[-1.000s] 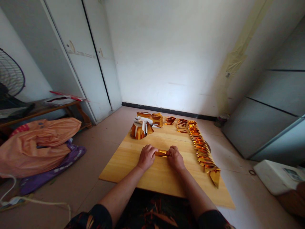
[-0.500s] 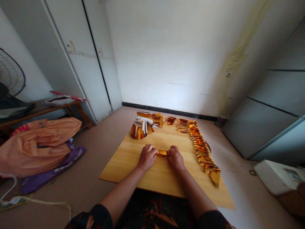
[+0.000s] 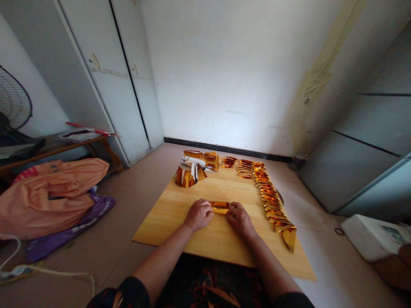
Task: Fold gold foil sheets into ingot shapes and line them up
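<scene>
Between my two hands lies a folded strip of shiny gold foil paper on the wooden board. My left hand has its fingers curled round the strip's left end. At the right end, my right hand pinches the paper with thumb and bent fingers. Down the board's right side runs a long row of folded gold foil pieces. Smaller groups of folded pieces lie at the back edge. Loose gold and white sheets are heaped at the back left.
An orange bag and a purple bag lie on the floor at left, near a white cable. A bench and a fan stand behind them. A white box sits at right.
The strip looks wider and flatter now, with more of its face showing between my hands. My right hand has shifted slightly down and right along its end.
</scene>
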{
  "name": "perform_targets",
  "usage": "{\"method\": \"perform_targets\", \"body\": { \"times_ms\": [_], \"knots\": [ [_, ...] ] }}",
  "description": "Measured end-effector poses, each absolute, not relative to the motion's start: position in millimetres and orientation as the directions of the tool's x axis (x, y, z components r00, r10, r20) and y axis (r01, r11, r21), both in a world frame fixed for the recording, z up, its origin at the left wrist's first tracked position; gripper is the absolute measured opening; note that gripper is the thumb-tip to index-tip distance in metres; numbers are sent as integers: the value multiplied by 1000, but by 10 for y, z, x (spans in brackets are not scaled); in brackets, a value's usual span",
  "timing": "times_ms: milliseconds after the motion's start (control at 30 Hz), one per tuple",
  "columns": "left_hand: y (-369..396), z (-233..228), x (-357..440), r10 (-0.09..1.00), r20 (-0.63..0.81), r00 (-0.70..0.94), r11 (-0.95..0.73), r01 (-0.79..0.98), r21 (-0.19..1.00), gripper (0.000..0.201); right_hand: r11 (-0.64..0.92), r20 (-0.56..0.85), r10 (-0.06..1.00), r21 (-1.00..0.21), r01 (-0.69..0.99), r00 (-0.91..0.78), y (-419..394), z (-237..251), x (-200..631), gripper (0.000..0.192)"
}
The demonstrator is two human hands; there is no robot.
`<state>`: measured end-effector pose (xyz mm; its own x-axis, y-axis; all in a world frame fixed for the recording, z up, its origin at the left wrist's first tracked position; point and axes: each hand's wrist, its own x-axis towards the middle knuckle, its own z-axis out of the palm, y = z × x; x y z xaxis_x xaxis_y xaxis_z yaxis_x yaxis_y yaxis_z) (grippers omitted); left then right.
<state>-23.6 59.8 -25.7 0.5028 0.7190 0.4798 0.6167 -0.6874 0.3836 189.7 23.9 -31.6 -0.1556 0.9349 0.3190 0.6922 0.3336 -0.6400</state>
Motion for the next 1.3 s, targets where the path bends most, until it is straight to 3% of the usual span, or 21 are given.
{"method": "perform_targets", "body": {
  "times_ms": [200, 367, 567, 733, 1000, 1300],
  "knots": [
    [612, -252, -239, 734, 484, 476, -671, 620, 407, 16, 339, 326, 932, -631, 698, -158, 322, -315, 1898, 18],
    [620, -262, -237, 752, 482, 450, -651, 621, 436, 20, 208, 228, 970, -595, 776, -86, 423, -301, 1886, 16],
    [610, -263, -257, 751, 467, 466, -656, 604, 453, 21, 178, 185, 979, -553, 814, -89, 451, -259, 1836, 15],
    [629, -253, -235, 837, 385, 388, -543, 675, 500, 18, 82, 126, 992, -479, 874, -24, 460, -217, 1775, 15],
    [616, -202, -187, 933, 253, 256, -328, 893, 308, 13, -6, 53, 998, -343, 939, 26, 507, -191, 1729, 17],
    [609, -205, -203, 922, 264, 282, -357, 885, 301, 12, -13, 9, 1000, -312, 950, 17, 523, -167, 1722, 18]
  ]
}}
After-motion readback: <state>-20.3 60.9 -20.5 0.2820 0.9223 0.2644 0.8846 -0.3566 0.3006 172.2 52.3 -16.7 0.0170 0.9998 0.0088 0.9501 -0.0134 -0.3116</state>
